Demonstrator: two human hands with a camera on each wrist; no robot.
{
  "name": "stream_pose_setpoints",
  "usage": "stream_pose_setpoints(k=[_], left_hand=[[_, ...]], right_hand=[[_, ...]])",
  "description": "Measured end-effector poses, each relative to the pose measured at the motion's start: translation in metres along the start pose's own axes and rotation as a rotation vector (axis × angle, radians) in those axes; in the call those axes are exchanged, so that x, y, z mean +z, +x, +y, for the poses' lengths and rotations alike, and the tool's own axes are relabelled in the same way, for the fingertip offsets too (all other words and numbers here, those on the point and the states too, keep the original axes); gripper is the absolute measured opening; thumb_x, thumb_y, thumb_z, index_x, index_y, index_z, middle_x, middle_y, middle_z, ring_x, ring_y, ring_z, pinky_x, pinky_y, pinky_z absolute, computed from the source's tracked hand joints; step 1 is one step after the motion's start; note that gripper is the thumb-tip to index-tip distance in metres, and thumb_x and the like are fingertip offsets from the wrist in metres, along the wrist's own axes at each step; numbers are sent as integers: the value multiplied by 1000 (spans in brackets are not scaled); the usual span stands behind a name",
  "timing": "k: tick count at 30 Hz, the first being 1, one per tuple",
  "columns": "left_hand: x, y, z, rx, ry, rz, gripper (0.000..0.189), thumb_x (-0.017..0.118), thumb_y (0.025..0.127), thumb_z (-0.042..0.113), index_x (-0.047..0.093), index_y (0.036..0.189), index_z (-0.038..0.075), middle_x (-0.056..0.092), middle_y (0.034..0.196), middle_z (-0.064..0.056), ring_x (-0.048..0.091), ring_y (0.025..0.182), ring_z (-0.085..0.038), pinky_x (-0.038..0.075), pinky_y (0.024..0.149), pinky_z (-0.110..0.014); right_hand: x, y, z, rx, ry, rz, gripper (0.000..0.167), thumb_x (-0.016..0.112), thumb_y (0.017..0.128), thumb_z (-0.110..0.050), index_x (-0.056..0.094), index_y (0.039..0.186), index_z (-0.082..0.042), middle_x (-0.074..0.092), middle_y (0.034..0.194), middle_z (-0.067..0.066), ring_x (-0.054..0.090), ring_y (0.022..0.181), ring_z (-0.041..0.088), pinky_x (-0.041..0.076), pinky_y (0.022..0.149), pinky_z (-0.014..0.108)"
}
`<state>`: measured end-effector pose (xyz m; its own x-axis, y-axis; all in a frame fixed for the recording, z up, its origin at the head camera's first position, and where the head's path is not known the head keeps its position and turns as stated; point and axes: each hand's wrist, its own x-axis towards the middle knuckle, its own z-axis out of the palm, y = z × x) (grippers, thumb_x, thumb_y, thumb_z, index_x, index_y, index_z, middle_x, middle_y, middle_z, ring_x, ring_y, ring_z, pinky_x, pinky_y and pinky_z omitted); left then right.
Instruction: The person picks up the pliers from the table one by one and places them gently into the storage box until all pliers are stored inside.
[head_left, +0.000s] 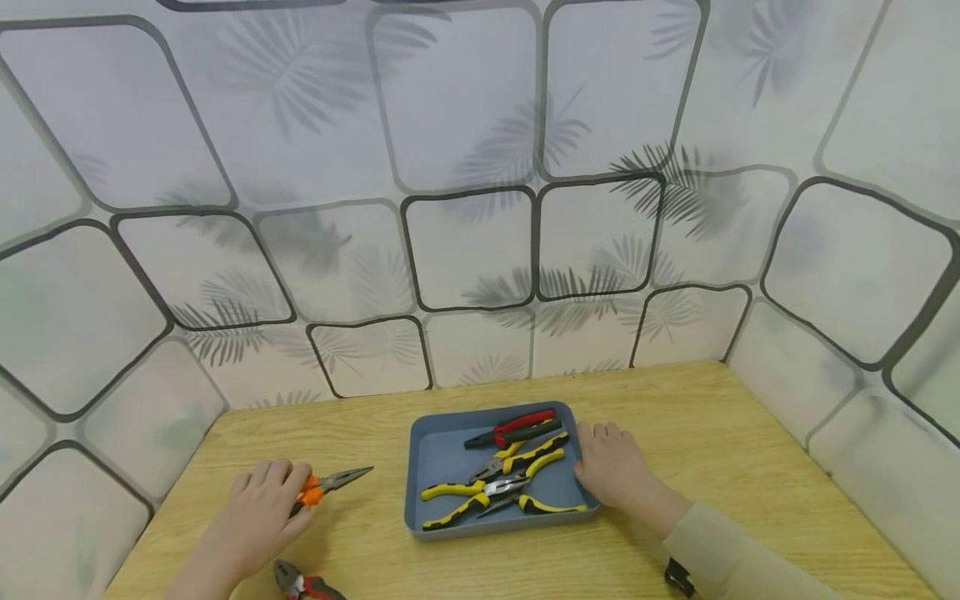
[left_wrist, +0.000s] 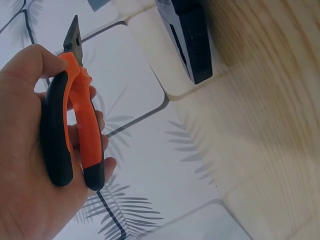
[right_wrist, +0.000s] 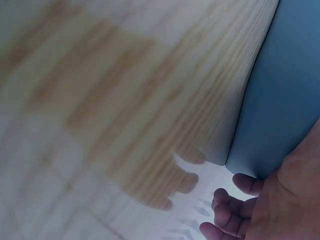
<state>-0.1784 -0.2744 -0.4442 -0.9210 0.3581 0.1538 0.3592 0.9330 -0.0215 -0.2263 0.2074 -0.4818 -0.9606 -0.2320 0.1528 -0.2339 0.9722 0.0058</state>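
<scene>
My left hand (head_left: 258, 512) grips needle-nose pliers (left_wrist: 87, 130) with orange and black handles, held above the table left of the tray. In the head view their pointed jaws aim right, toward a blue-grey tray (head_left: 438, 446). Inside it lie red-and-black pliers (head_left: 517, 427) at the back and several yellow-and-black pliers (head_left: 491, 490), some overlapping. My right hand (head_left: 611, 467) rests against the tray's right side. In the right wrist view its fingers (right_wrist: 232, 220) are slightly bent, beside the outer tray wall (right_wrist: 270, 100), holding no tool.
Another pair of pliers (head_left: 300, 583) with red-and-black handles lies near the table's front, partly cut off. Beside the right sleeve (head_left: 720, 550) is a small black object (head_left: 678, 577). A patterned wall covering (head_left: 480, 250) borders the wooden table (head_left: 660, 408) at the back and sides.
</scene>
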Motion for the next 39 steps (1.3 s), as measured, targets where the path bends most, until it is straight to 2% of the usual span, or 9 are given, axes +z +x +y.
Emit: stream_pose_setpoints(k=[8,16,22,29,39], left_hand=[[-1,7,3,9,-19,-11,28,71,99,33,61,120,17,55,105,-2,54,100,-24,46,81,-49],[-3,13,9,29,-4,27,29,71,97,29,62,120,15,55,105,-3,55,101,-27,47,85,-52],[-5,17,13,42,-2,44,29,71,96,28,62,121,16,55,105,-1,54,100,-25,46,85,-50],[-7,25,17,65,-13,59,27,71,97,28,61,118,15,55,105,-3,57,106,-31,47,92,-58],[-14,35,27,69,-19,32,29,70,98,28,61,122,14,55,107,-4,52,101,-27,47,90,-57]], right_hand=[[0,0,0,12,7,-26,29,67,96,-19,57,114,1,63,94,20,60,88,35,52,76,50],[0,0,-1,21,11,-43,30,66,97,-19,57,116,1,63,96,21,60,90,35,53,78,52],[0,0,0,8,-1,-28,27,66,97,-20,56,112,1,62,93,20,60,88,35,53,76,51],[0,0,1,-1,-3,-14,26,66,97,-20,55,109,0,61,89,18,59,84,33,52,73,49],[-1,0,0,1,-7,-26,28,66,97,-20,56,112,1,63,93,20,60,88,35,53,77,51]])
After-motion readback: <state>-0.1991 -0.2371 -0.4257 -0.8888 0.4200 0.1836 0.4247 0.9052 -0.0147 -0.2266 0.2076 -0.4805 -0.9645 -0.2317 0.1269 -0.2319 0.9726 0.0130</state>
